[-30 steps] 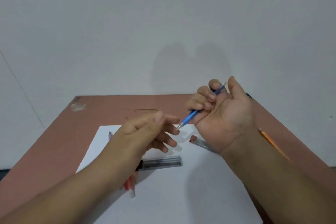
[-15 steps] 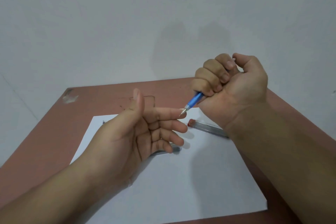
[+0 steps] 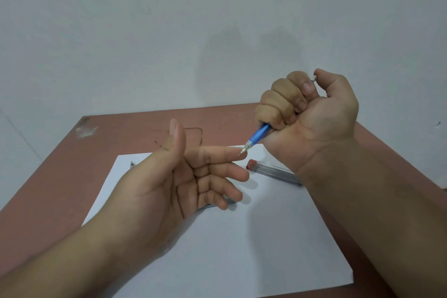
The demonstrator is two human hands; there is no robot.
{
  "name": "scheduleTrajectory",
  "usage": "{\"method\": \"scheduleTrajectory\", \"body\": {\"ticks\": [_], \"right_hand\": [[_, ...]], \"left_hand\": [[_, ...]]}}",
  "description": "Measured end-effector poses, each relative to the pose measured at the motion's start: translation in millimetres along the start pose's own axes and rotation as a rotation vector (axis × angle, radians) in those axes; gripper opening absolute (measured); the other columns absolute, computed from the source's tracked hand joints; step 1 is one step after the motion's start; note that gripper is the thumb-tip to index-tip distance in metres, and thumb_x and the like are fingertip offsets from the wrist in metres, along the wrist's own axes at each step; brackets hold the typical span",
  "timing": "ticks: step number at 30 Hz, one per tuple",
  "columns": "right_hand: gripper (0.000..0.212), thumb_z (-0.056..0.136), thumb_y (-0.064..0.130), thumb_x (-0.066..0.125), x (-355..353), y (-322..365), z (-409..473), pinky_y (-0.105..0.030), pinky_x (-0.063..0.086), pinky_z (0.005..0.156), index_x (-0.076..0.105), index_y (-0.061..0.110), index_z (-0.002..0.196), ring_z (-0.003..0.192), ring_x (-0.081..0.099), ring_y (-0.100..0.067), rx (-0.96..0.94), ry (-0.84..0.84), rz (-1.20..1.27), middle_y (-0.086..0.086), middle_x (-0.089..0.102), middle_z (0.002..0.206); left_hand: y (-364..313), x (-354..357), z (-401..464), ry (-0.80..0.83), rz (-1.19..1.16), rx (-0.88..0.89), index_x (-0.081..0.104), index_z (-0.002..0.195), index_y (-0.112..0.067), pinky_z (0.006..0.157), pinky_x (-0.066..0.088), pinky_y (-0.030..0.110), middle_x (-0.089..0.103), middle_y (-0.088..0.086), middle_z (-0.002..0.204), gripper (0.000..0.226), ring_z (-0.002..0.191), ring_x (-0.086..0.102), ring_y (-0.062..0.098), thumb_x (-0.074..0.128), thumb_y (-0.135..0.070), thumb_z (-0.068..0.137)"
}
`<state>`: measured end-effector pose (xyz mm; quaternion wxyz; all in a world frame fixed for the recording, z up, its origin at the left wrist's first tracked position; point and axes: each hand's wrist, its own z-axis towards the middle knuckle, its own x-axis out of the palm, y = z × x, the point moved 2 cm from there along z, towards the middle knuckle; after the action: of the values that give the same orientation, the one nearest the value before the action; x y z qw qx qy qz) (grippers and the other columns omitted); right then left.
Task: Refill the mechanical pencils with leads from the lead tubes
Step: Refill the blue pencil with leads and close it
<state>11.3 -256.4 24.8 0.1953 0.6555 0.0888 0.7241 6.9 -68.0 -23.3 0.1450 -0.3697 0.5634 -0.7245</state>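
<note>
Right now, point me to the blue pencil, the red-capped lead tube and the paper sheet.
blue pencil (image 3: 260,133): head view, on its blue barrel below the fist.
red-capped lead tube (image 3: 273,170): head view, on its clear body.
paper sheet (image 3: 254,249): head view, on a bare part near the middle.
</note>
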Motion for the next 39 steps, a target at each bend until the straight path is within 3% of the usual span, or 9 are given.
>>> {"method": "scheduleTrajectory", "body": {"ticks": [6, 13, 18, 21, 23, 36, 39], "right_hand": [[0.042, 0.093, 0.035, 0.027, 0.0, -0.5, -0.1, -0.022, 0.016, 0.042, 0.031, 0.018, 0.055, 0.037, 0.017, -0.012, 0.005, -0.003, 0.028, 0.005, 0.019, 0.049], [0.045, 0.095, 0.039, 0.028, 0.7, -1.1, -0.4, -0.023, 0.016, 0.041, 0.033, 0.018, 0.056, 0.037, 0.018, -0.012, 0.005, 0.012, 0.044, 0.005, 0.020, 0.049], [0.042, 0.093, 0.036, 0.028, -0.5, -0.2, 0.3, -0.023, 0.018, 0.040, 0.034, 0.018, 0.055, 0.037, 0.019, -0.012, 0.000, 0.011, 0.052, 0.005, 0.020, 0.049], [0.033, 0.085, 0.031, 0.032, 2.1, 1.9, -0.6, -0.022, 0.018, 0.040, 0.032, 0.018, 0.055, 0.037, 0.019, -0.013, -0.015, 0.017, 0.050, 0.005, 0.020, 0.048], [0.039, 0.091, 0.034, 0.030, 2.3, 3.0, -0.4, -0.022, 0.017, 0.040, 0.033, 0.018, 0.055, 0.037, 0.019, -0.012, -0.015, 0.018, 0.055, 0.005, 0.020, 0.049], [0.046, 0.096, 0.038, 0.029, 2.3, 2.1, -0.3, -0.023, 0.019, 0.039, 0.033, 0.017, 0.055, 0.037, 0.020, -0.012, -0.003, 0.022, 0.064, 0.005, 0.021, 0.049], [0.046, 0.096, 0.040, 0.031, 2.9, 1.4, -0.8, -0.022, 0.019, 0.039, 0.034, 0.017, 0.056, 0.037, 0.020, -0.012, 0.000, 0.024, 0.063, 0.006, 0.021, 0.049]], "left_hand": [[0.1, -0.9, -2.0, -0.002, -0.006, 0.005, 0.070, 0.119, 0.002, 0.071, 0.055, 0.033, 0.068, 0.027, 0.110, 0.084, 0.082, 0.067, 0.030, 0.035, -0.068, 0.089], [-0.1, -0.7, -1.7, 0.035, -0.006, 0.008, 0.067, 0.123, 0.003, 0.073, 0.055, 0.033, 0.067, 0.028, 0.112, 0.086, 0.085, 0.067, 0.031, 0.047, -0.072, 0.087], [0.3, 2.3, -3.4, 0.045, -0.039, 0.040, 0.051, 0.128, 0.014, 0.073, 0.057, 0.033, 0.064, 0.027, 0.112, 0.086, 0.088, 0.069, 0.028, 0.026, -0.063, 0.100], [0.7, 2.7, -3.4, 0.042, -0.034, 0.042, 0.051, 0.127, 0.015, 0.072, 0.057, 0.033, 0.065, 0.026, 0.110, 0.085, 0.087, 0.070, 0.028, 0.021, -0.060, 0.102], [0.8, 2.4, -3.0, 0.034, -0.043, 0.040, 0.052, 0.126, 0.015, 0.071, 0.057, 0.032, 0.066, 0.026, 0.109, 0.084, 0.086, 0.070, 0.028, 0.017, -0.058, 0.103], [2.4, 5.0, -2.0, -0.017, 0.008, 0.015, 0.064, 0.116, 0.007, 0.066, 0.057, 0.031, 0.071, 0.020, 0.101, 0.079, 0.079, 0.071, 0.025, 0.011, -0.051, 0.106], [2.2, 2.7, -2.3, 0.000, -0.015, 0.025, 0.059, 0.122, 0.011, 0.068, 0.057, 0.032, 0.069, 0.023, 0.104, 0.077, 0.082, 0.070, 0.027, 0.011, -0.047, 0.107]]}}
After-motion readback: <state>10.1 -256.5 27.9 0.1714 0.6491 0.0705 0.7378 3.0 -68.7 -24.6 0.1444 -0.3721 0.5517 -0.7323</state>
